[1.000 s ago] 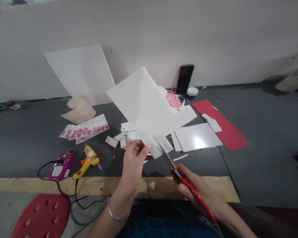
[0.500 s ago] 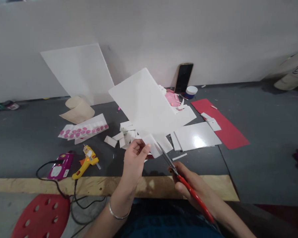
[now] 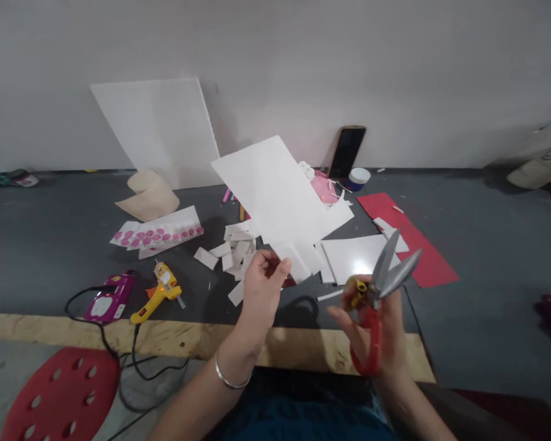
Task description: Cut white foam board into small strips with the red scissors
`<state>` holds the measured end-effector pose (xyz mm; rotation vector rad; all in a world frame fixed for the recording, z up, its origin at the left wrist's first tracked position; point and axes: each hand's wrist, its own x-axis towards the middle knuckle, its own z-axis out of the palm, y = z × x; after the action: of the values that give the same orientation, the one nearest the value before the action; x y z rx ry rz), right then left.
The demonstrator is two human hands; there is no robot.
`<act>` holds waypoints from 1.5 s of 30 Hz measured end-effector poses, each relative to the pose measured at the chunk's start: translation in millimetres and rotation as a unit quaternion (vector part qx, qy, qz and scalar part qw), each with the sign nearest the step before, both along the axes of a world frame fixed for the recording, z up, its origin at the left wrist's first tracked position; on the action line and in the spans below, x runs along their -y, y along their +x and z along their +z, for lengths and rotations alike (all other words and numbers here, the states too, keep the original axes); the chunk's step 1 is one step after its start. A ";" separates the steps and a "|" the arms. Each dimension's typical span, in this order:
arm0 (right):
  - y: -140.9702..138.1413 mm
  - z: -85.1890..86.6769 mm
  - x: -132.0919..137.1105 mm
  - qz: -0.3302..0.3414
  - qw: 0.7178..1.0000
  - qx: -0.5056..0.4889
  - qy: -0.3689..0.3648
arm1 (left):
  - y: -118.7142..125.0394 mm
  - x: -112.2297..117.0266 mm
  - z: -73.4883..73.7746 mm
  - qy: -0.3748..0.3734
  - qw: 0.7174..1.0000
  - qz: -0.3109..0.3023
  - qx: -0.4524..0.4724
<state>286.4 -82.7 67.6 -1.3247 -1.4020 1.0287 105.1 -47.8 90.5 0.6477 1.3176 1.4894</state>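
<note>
My left hand [image 3: 262, 288] pinches a small white card piece [image 3: 294, 262] between thumb and fingers. A large white sheet [image 3: 273, 187] rises behind it at a tilt; I cannot tell if the two are joined. To the right, my right hand [image 3: 392, 340] grips a pair of scissors [image 3: 377, 288] by the red handles. Their blades are parted, point up and away, and stand apart from the card. Several small white cut pieces [image 3: 241, 250] lie in a pile just left of my left hand.
A yellow glue gun [image 3: 161, 291] and a purple box [image 3: 114, 297] with cords sit at left. Strips with pink dots [image 3: 158, 236] lie behind them. A phone [image 3: 348, 152] leans on the wall near a small jar [image 3: 358, 179]. Red card [image 3: 413, 245] lies at right.
The scissors have left the card's edge and moved right, their blades spreading and swinging upward. My left hand has shifted slightly right with the card piece.
</note>
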 end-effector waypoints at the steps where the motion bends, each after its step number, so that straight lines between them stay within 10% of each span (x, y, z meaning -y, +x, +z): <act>1: -10.8 1.8 -5.4 -0.017 1.000 0.016 0.016 | 3.4 -0.7 0.0 -0.003 1.000 0.003 -0.002; 9: -59.6 23.7 -24.8 -0.025 0.997 0.039 0.061 | 8.1 0.7 -2.6 0.007 1.000 -0.002 0.027; 27: -48.4 19.5 -26.4 -0.022 0.991 0.128 0.017 | 3.2 -2.2 -7.1 0.001 0.999 0.022 0.035; 36: 36.1 28.8 2.9 0.325 0.925 0.082 -0.181 | -27.1 -9.5 2.6 0.031 0.996 0.047 0.063; 45: 18.9 22.6 -0.3 0.328 0.925 0.041 -0.188 | -16.6 1.4 5.2 0.011 0.999 0.002 0.049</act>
<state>305.2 -82.4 90.1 -1.1813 -1.8356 1.7749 88.6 -49.1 95.7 0.5789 1.2289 1.5211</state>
